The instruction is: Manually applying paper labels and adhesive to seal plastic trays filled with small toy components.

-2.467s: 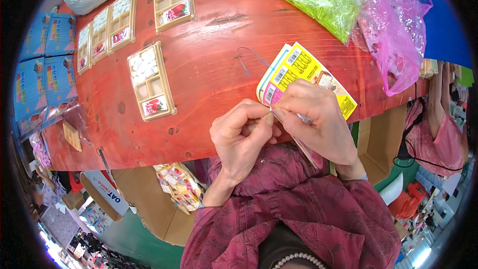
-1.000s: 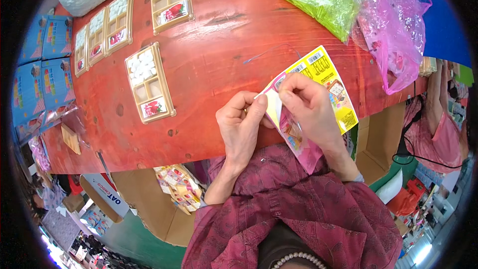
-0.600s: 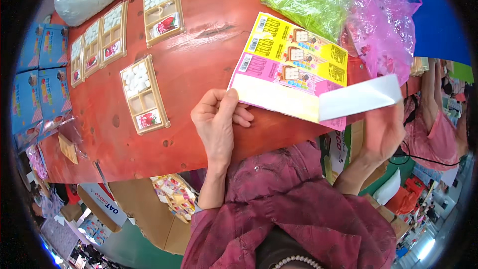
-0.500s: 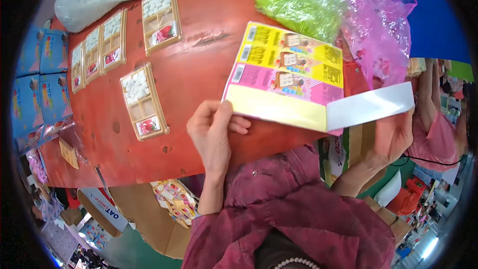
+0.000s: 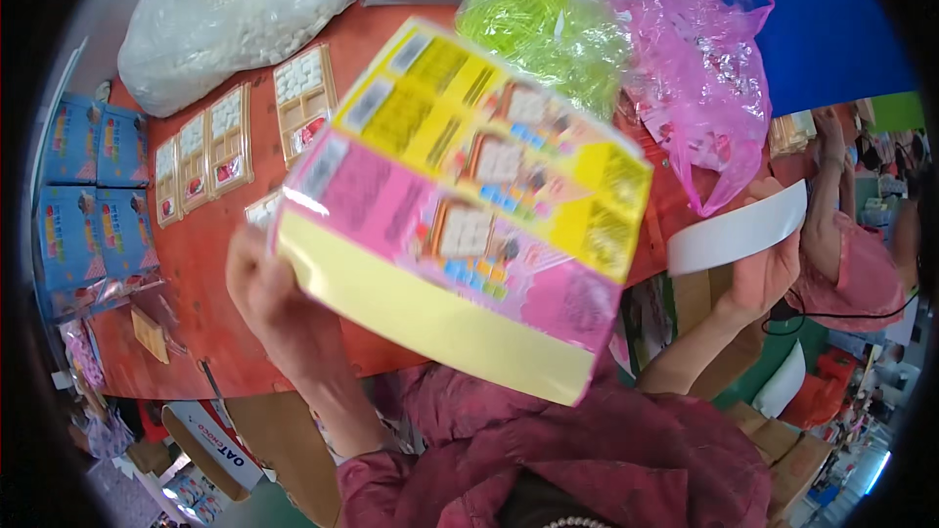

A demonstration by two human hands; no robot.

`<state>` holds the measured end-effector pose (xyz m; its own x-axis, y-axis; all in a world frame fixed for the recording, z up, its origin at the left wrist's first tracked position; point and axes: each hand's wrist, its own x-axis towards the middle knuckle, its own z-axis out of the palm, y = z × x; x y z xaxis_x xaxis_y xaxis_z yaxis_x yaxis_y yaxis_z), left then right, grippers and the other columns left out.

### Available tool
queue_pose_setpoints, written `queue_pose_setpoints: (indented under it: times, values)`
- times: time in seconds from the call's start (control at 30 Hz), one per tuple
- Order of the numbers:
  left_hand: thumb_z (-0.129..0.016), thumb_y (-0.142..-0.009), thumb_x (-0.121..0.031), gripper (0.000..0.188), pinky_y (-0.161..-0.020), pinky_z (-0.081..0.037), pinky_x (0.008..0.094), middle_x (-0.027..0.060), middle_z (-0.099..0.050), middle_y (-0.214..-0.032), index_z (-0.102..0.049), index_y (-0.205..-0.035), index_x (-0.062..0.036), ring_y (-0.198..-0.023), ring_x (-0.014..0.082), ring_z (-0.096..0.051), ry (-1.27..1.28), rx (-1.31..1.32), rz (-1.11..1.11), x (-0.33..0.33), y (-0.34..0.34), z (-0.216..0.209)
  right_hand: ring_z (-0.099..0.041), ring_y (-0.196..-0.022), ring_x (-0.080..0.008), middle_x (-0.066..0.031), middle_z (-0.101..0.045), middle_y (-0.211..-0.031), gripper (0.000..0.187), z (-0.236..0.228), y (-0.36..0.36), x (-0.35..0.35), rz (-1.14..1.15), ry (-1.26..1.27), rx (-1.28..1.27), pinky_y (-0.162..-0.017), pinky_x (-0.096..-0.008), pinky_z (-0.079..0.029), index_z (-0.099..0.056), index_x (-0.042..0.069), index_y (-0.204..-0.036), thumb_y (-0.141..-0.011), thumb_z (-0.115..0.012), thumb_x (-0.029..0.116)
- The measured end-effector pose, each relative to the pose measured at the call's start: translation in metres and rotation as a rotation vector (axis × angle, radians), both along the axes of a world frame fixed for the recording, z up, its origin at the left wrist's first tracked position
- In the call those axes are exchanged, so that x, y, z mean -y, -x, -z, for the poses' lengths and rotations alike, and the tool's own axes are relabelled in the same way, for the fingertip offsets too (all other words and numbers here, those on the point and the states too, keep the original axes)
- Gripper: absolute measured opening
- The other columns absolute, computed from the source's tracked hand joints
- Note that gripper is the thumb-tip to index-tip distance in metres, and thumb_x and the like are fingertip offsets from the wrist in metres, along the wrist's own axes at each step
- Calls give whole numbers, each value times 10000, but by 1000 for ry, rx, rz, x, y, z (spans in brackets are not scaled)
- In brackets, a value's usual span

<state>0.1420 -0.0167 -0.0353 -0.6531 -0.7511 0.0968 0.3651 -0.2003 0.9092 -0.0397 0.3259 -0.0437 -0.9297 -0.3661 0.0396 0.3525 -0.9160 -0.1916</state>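
Note:
My left hand [image 5: 259,279] grips the left edge of a sticker sheet [image 5: 469,225], tilted above the table. The sheet carries yellow and pink printed labels, with a bare pale-yellow band along its near edge. My right hand [image 5: 768,269] holds a curved sticker strip [image 5: 734,232], white side showing, apart from the sheet. Left of the sheet lie several wooden trays [image 5: 227,142] with small white cubes, empty compartments and a red picture. Another tray [image 5: 262,210] is mostly hidden behind the sheet and my left hand.
A clear bag of white cubes [image 5: 235,24] lies at the far left of the red table [image 5: 196,303]. Blue boxes [image 5: 73,225] stack at the left edge. Green [image 5: 548,29] and pink [image 5: 699,68] plastic bags lie at the back. A co-worker's arm [image 5: 831,176] shows at right.
The sticker strip has come apart from the sheet's right end. My left hand has brought the sheet left and closer, tilting it down at the right. The view has shifted somewhat.

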Motion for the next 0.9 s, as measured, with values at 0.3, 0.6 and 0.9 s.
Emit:
queue_pose_setpoints:
  times: [0.3, 0.6, 0.9]
  values:
    - [-536, -866, -140, 196, -665, -537, 283, 138, -626, -828, -586, -909, 45, -703, 184, -635, 18, 8, 327, 22, 172, 8, -380, -869, -164, -38, -368, -911, 160, -9, -10, 6, 35, 34, 68, -829, -328, -318, -433, 32, -961, -824, -474, -41]
    - [-604, -854, -192, 349, -736, -503, 276, 129, -600, -933, -549, -1079, 69, -825, 192, -615, 565, 498, 26, -5, 95, 17, -361, -839, -175, -26, -364, -875, 185, 11, -14, 20, -57, 50, 72, -755, -309, -310, -439, 60, -901, -776, -535, -37]
    - [-622, -817, -150, 434, -1006, -301, 426, 239, -450, -1249, -497, -1195, 23, -1222, 370, -351, 1123, 1127, -303, 42, -63, 68, -331, -761, -136, 6, -348, -820, 184, 4, -17, 62, -249, 80, 80, -670, -274, -270, -401, 93, -832, -811, -548, -15]
